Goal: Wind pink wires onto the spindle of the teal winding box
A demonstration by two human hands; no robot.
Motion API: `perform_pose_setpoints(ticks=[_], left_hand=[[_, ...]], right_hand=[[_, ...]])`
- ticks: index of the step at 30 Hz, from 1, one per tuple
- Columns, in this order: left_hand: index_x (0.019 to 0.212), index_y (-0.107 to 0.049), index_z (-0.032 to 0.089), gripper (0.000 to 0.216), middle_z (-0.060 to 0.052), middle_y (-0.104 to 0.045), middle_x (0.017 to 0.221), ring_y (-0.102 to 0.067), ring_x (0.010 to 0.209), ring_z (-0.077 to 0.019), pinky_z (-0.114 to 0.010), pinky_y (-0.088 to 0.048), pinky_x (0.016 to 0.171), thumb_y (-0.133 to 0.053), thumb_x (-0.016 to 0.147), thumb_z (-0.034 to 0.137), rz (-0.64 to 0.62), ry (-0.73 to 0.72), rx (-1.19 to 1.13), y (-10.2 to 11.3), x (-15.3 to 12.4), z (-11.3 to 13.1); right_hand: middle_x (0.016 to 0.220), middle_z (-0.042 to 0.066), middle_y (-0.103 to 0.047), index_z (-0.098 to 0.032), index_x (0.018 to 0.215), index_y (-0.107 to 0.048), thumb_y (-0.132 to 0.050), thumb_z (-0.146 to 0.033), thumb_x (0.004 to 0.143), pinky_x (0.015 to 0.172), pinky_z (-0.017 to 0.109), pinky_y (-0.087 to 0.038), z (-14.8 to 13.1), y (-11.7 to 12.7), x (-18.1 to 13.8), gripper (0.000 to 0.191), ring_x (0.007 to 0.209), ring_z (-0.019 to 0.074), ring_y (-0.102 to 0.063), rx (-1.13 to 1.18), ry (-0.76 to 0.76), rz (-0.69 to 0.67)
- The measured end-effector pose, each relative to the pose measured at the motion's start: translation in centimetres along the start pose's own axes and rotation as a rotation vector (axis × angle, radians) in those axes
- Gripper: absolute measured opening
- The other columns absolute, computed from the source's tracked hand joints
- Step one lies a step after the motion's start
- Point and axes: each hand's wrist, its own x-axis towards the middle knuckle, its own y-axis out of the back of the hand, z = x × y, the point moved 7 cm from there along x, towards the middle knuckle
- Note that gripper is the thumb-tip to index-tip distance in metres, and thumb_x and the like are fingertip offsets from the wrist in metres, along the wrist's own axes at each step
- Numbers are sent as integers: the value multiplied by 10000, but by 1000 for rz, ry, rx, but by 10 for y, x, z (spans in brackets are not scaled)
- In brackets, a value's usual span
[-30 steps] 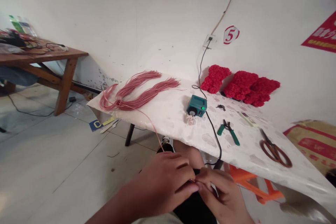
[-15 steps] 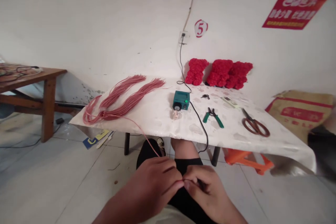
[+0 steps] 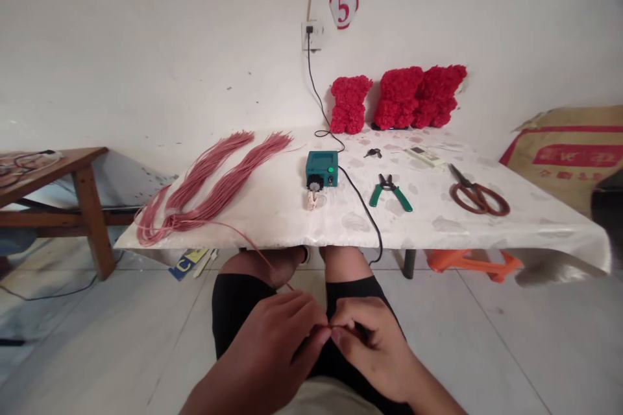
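Observation:
Over my lap, my left hand [image 3: 280, 337] is closed around a thin pink wire [image 3: 250, 243], which runs back to the table. My right hand [image 3: 374, 347] pinches the same wire, its fingertips meeting those of the left; the wire's end is hidden between the fingers. A looped bundle of pink wires [image 3: 233, 185] lies on the left part of the table. In the middle stands a small teal machine [image 3: 322, 170] with a green light and a black knob at the front. Green-handled wire strippers [image 3: 391, 193] rest to its right, jaws pointing away from me.
Brown-handled scissors [image 3: 479, 200], a pale remote-like object [image 3: 426, 157] and a small dark item [image 3: 374, 153] lie on the covered table [image 3: 272, 220]. Red flower bears [image 3: 350, 104] lean by the wall. A black cord [image 3: 363, 198] crosses the table. An orange stool [image 3: 477, 264] is underneath.
My view has tilted down and shifted, so the table and wall appear elsewhere in the picture. My knees are further apart. Both hands keep their closed hold on the wire.

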Motion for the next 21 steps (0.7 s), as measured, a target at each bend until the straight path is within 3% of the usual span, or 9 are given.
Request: perform_pose_setpoints(ticks=[7,12,16,21], left_hand=[[837,-518,203,167,15,-603,780,-574,706,-138,-260,-422,642,-469,995,184,-57,43,-78,-17,15,-19],[832,-480,214,144,12,-599,731,-583,650,-137,-239,-434,580,-455,955,142,7,-80,-37,-25,39,-34],[840,-430,227,154,17,-577,706,-558,630,-135,-220,-445,551,-467,945,121,38,-163,33,-32,65,-44],[867,-456,227,158,-15,-613,817,-589,733,-143,-237,-511,660,-422,983,125,44,-178,-37,-46,105,-52]], right_hand=[[567,-55,-478,-167,643,-556,-546,-116,802,507,170,-336,25,7,4,167,517,62,-425,9,-66,35],[554,-50,-471,-177,624,-527,-538,-127,792,482,175,-325,43,18,17,176,506,68,-438,24,-70,102],[550,-48,-490,-198,641,-517,-558,-94,746,488,183,-355,62,36,28,154,508,83,-477,-26,17,133],[618,-15,-571,-245,773,-628,-685,-120,749,564,242,-470,88,71,32,140,625,155,-571,-154,24,180]])
